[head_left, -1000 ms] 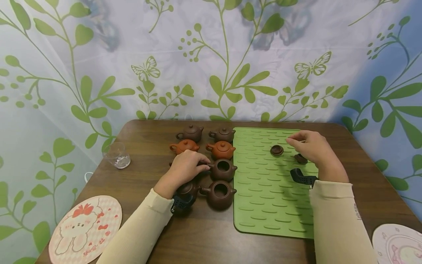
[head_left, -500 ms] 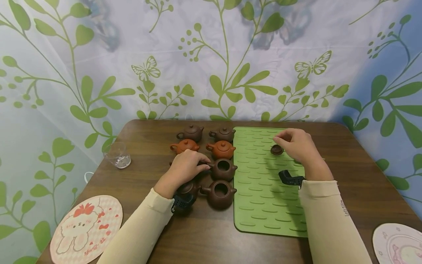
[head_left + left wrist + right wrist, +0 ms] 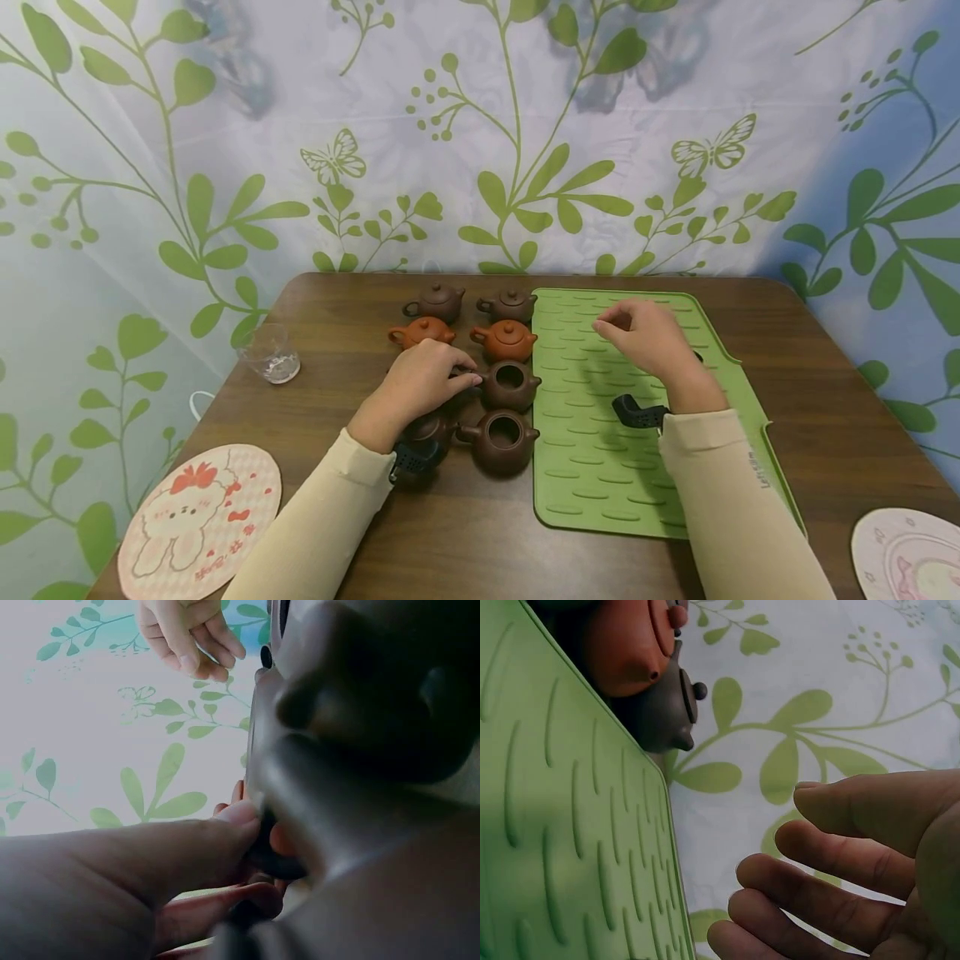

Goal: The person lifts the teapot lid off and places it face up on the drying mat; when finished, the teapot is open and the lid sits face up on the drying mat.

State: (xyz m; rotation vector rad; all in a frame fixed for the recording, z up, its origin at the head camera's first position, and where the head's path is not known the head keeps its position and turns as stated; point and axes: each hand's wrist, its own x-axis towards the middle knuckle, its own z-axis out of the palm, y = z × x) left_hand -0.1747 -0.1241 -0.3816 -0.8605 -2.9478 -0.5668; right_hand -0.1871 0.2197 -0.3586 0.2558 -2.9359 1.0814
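Observation:
My left hand (image 3: 423, 375) pinches the handle of a lidless dark brown teapot (image 3: 516, 400); the left wrist view shows thumb and fingers round that handle (image 3: 274, 859). Nearer me stands a second lidless brown teapot (image 3: 498, 457), its spout also toward the mat. Above the green ribbed mat (image 3: 577, 467) hovers my right hand (image 3: 647, 340). Its fingers (image 3: 817, 889) are spread, relaxed and hold nothing in the right wrist view. Only a dark sliver shows beside the right wrist in the head view; the rest there is covered by hand and arm.
Behind stand two lidded orange teapots (image 3: 507, 340) and two lidded dark ones (image 3: 438, 302). Another brown teapot (image 3: 429, 429) is partly under my left wrist. A clear glass (image 3: 276, 362) stands at left. Round pink mats (image 3: 198, 521) lie at the front left and right.
My right hand has moved left across the mat, away from the small brown lid on the right and over the other lid, which is now hidden. The left hand keeps its pinch.

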